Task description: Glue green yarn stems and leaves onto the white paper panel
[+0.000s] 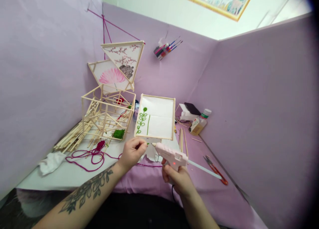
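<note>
My right hand [175, 176] is wrapped round the handle of a pale pink hot glue gun [171, 156]. A red light glows on its side and a long glue stick [204, 169] sticks out of its back. The nozzle points left, close to my left hand [134, 151], which is closed in a pinch. A small bit of green yarn [148, 144] shows at its fingertips, near the nozzle. Just beyond both hands stands a white panel in a wooden frame [161, 126]. Green yarn leaves on a stem [142, 121] and a single green line [149, 124] lie on its left side.
At left are a wooden stick frame [108, 104], bundled sticks [74, 132], green yarn [119, 133], magenta yarn [93, 156] and a white cloth [52, 162]. At right lie scissors [216, 171], loose sticks [183, 141], a bottle [200, 122] and a phone [192, 108]. Painted panels [124, 59] hang behind.
</note>
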A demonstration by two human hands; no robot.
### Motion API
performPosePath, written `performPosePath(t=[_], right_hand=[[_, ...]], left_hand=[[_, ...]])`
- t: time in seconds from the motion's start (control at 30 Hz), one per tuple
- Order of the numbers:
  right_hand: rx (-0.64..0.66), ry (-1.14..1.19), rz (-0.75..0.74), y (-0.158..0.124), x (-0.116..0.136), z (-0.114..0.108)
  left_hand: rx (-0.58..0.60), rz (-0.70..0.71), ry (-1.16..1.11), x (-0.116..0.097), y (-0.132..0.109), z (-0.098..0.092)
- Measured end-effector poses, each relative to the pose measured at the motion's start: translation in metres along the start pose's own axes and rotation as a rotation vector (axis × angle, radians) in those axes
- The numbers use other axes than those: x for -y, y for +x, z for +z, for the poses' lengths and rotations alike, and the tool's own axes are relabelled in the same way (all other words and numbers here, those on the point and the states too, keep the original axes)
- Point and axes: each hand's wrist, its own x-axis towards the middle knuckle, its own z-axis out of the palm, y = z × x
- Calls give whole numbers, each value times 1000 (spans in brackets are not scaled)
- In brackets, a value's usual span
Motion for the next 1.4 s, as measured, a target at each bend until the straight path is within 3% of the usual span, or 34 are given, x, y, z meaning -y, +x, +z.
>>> performPosePath(t=[0.6,1.4], right_hand=[[45,16,49,5,-6,3],[7,-4,60,6,-8,2]], left_hand=[[-14,16,-64,2,-1,1],[-23,22,-76,2,1,0]])
